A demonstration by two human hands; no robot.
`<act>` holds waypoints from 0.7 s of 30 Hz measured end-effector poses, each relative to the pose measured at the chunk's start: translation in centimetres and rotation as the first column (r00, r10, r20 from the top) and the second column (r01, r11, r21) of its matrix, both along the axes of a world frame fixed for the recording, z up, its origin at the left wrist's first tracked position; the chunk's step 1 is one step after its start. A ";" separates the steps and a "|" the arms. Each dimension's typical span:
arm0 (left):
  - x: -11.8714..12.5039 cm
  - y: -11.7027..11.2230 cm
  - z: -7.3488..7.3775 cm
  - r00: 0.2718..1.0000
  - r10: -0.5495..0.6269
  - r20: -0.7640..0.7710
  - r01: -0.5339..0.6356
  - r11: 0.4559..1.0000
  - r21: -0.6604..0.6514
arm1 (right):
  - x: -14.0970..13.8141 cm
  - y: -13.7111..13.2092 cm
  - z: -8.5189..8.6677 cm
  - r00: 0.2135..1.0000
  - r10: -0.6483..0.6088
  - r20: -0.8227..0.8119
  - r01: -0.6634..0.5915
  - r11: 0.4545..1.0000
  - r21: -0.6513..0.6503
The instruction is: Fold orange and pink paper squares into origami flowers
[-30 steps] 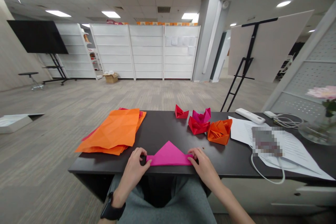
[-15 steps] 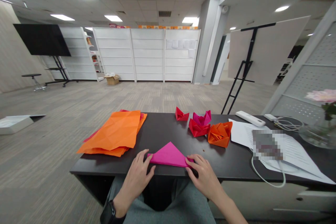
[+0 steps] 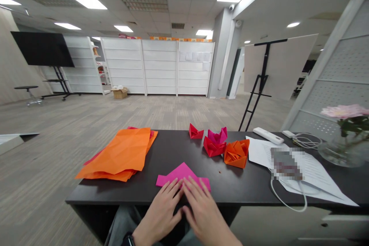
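A folded pink paper (image 3: 180, 173) with a pointed top lies near the front edge of the dark table (image 3: 173, 150). My left hand (image 3: 161, 209) and my right hand (image 3: 200, 209) lie side by side with fingers stretched flat, fingertips pressing the paper's lower middle. Neither hand holds anything. A dark watch shows on my left wrist at the frame's bottom.
A stack of orange and pink sheets (image 3: 121, 153) lies at the left. Folded paper flowers stand behind: red (image 3: 196, 132), pink (image 3: 217, 136), red (image 3: 213, 148), orange (image 3: 236, 153). White papers (image 3: 302, 167), a cable, a remote (image 3: 268, 135) and a flower vase (image 3: 343, 144) are at right.
Both hands moved from the paper's outer corners to its middle and now lie flat on it. The paper's bottom strip now shows folded flaps at both ends. The view shifted slightly.
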State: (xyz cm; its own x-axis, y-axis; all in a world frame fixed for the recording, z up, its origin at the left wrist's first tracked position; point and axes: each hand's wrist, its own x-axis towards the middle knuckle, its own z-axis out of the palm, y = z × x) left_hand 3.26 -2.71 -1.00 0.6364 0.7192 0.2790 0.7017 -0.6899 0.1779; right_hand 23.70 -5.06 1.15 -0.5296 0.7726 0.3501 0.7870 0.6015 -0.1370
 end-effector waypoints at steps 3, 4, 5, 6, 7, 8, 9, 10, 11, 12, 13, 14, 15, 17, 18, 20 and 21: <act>-0.2 0.1 -0.3 1.000 -0.022 0.011 0.022 1.000 0.003 | -1.5 -0.5 -1.3 0.998 0.060 -0.012 -0.061 0.998 -0.034; -0.2 0.1 -0.3 1.000 -0.025 0.017 0.025 1.000 0.001 | -1.4 -0.6 -1.8 0.998 0.054 -0.018 -0.055 0.998 -0.037; -0.2 0.0 -0.3 0.999 -0.026 0.023 0.026 1.000 -0.003 | -1.1 -0.6 -2.2 0.999 0.046 -0.020 -0.047 0.998 -0.037; -0.2 0.0 -0.2 0.999 -0.025 0.029 0.025 1.000 -0.005 | -0.5 -0.7 -2.6 0.999 0.039 -0.019 -0.040 0.999 -0.036; -0.2 -0.1 -0.1 0.999 -0.022 0.035 0.022 1.000 -0.004 | 0.2 -0.7 -2.8 0.999 0.031 -0.017 -0.032 0.999 -0.034; -0.2 -0.1 0.0 0.999 -0.021 0.041 0.021 1.000 0.000 | 0.9 -0.8 -2.9 1.000 0.025 -0.015 -0.026 0.999 -0.031; -0.2 -0.2 0.2 0.999 -0.021 0.046 0.021 1.000 0.005 | 1.5 -0.9 -2.9 1.000 0.018 -0.013 -0.019 0.999 -0.027; -0.2 -0.2 0.3 0.999 -0.024 0.048 0.023 1.000 0.010 | 2.1 -1.1 -2.9 1.000 0.009 -0.016 -0.009 1.000 -0.019; -0.2 -0.2 0.4 0.998 -0.027 0.048 0.027 1.000 0.015 | 2.6 -1.2 -2.8 1.000 -0.003 -0.022 0.003 1.000 -0.009; -0.3 -0.1 0.6 0.998 -0.034 0.045 0.033 0.999 0.020 | 3.0 -1.4 -2.8 0.999 -0.016 -0.032 0.016 1.000 0.003; -0.5 0.0 0.7 0.998 -0.040 0.039 0.039 0.999 0.026 | 3.3 -1.5 -2.8 0.999 -0.030 -0.043 0.030 0.999 0.016; -0.8 0.1 0.8 0.999 -0.044 0.031 0.043 0.998 0.037 | 3.5 -1.6 -2.9 0.998 -0.041 -0.055 0.043 0.999 0.031; -1.4 0.3 0.9 0.999 -0.045 0.022 0.044 0.998 0.053 | 3.6 -1.6 -3.1 0.997 -0.051 -0.066 0.054 0.998 0.046; -3.0 0.6 0.8 1.000 -0.022 0.006 0.021 0.995 0.102 | 3.7 -1.6 -3.6 0.995 -0.066 -0.079 0.072 0.995 0.069; -4.1 0.9 0.6 1.000 -0.001 -0.001 0.001 0.991 0.135 | 3.7 -1.6 -3.9 0.994 -0.074 -0.081 0.081 0.994 0.077; -6.3 1.2 0.2 0.999 0.051 -0.013 -0.048 0.979 0.197 | 3.7 -1.5 -4.3 0.993 -0.091 -0.080 0.097 0.992 0.081; -7.4 1.3 0.0 0.997 0.072 -0.025 -0.065 0.975 0.211 | 3.6 -1.5 -4.5 0.992 -0.100 -0.083 0.106 0.991 0.077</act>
